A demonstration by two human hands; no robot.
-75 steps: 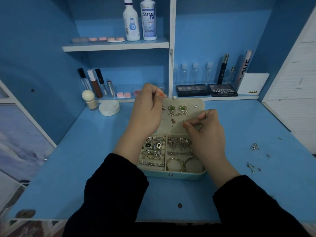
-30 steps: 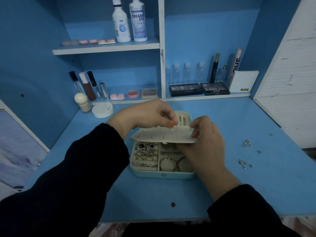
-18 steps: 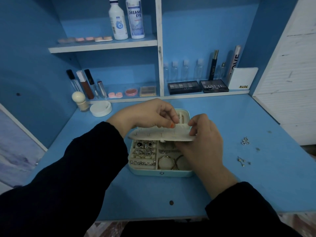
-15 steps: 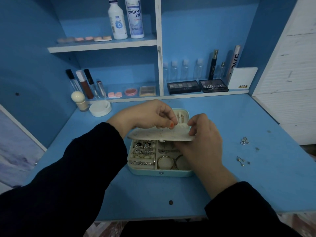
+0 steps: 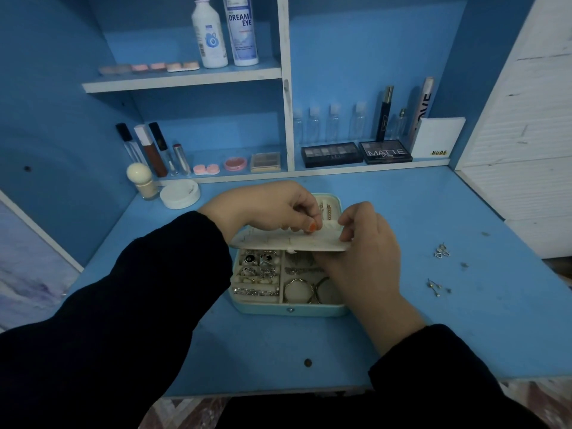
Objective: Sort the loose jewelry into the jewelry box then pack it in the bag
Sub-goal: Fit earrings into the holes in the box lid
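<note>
Jewelry box (image 5: 288,309) flap (image 5: 272,243) is pinched between left fingers (image 5: 305,212) and right fingers (image 5: 353,218).

A blue desk (image 5: 418,212) is set into a blue-painted alcove, with the back wall (image 5: 371,41) and the left side panel (image 5: 55,103) finished in the same colour. The alcove is split by a white upright divider (image 5: 286,103). A white shelf (image 5: 185,79) is fixed to the divider's left, and a low white-edged ledge (image 5: 340,169) is run along the back of the desk. On the right a white slatted panel (image 5: 520,150) is seen, scuffed in places. A dark round mark (image 5: 307,362) is borne near the desk's front edge. Patterned flooring (image 5: 182,410) is glimpsed below — all of it dimly, coolly lit.
</note>
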